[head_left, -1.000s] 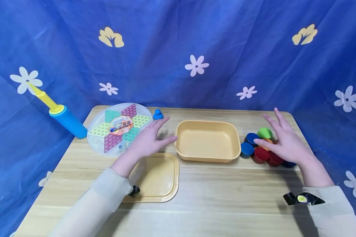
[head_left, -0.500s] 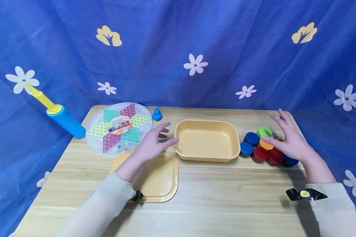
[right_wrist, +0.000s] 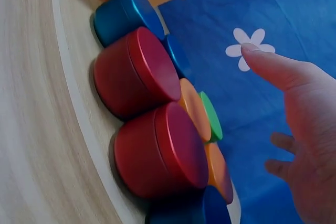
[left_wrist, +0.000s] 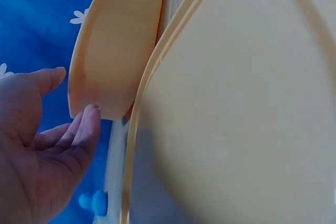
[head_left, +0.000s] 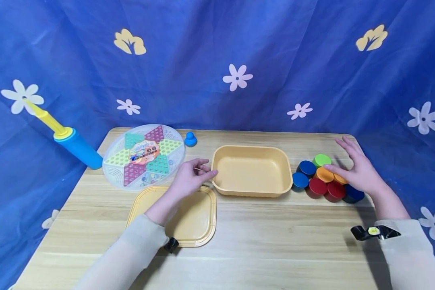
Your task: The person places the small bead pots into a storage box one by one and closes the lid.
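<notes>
From head height we look forward and down across the whole table (head_left: 261, 237). Our left wrist view sits very close, facing the yellow bin (left_wrist: 118, 45) at 12 o'clock. Our right wrist view sits close to the round tins (right_wrist: 139, 72), which the head view shows at 3 o'clock.

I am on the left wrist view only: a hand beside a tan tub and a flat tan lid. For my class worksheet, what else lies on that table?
Observer: A cluster of round tins, red, blue, orange and green, stands right of the tub.
Operator: Is the right hand on them?
Observer: The right hand is open over the cluster's far side; whether it touches them I cannot tell.
Operator: Anything left of the tub?
Observer: A round star-patterned game board lies at the table's far left, behind the lid.
Operator: And my left hand?
Observer: The left hand is at the tub's left rim, fingers loosely bent.
</notes>
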The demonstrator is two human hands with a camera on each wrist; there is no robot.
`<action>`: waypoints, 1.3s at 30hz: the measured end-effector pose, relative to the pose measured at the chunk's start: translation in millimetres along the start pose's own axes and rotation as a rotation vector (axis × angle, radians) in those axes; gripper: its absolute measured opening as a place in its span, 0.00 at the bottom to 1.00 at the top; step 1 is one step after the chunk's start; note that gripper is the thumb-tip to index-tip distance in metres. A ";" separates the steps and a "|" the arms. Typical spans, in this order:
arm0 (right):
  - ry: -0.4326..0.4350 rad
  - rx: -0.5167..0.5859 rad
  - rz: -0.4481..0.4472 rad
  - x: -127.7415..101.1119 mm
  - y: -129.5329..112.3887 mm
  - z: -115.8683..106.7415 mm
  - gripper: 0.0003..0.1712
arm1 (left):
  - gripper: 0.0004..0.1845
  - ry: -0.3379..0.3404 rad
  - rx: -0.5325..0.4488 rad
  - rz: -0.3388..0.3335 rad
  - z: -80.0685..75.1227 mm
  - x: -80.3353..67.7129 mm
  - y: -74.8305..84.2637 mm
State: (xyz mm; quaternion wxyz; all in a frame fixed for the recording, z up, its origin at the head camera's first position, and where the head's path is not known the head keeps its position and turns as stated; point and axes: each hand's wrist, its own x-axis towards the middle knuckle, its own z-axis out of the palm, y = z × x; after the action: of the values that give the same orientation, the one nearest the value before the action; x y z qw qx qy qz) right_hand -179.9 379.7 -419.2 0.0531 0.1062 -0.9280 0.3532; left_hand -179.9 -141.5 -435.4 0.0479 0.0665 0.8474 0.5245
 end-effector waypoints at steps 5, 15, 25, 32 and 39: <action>0.000 0.017 0.009 1.9 8.8 -0.2 0.54 | 0.26 0.011 -0.058 -0.027 4.3 -2.7 -1.9; 0.000 0.025 0.037 -1.7 30.3 -3.7 0.53 | 0.21 0.000 -0.303 -0.149 11.1 -1.4 -3.3; -0.052 0.023 0.067 3.6 39.4 -5.0 0.49 | 0.20 0.030 -0.352 -0.174 11.7 -3.5 -8.3; -0.090 0.054 0.136 13.8 42.7 -1.1 0.49 | 0.19 0.034 -0.369 -0.182 11.9 -3.7 -10.3; -0.152 0.072 0.160 27.3 39.5 6.9 0.45 | 0.19 0.033 -0.392 -0.177 14.2 -2.3 -12.9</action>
State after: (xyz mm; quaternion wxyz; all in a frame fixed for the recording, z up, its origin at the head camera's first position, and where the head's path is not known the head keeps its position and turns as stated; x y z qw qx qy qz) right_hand -215.9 399.5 -445.1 -0.0494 0.0600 -0.9216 0.3802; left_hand -176.2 -134.9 -453.2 0.0919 -0.0273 0.7323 0.6742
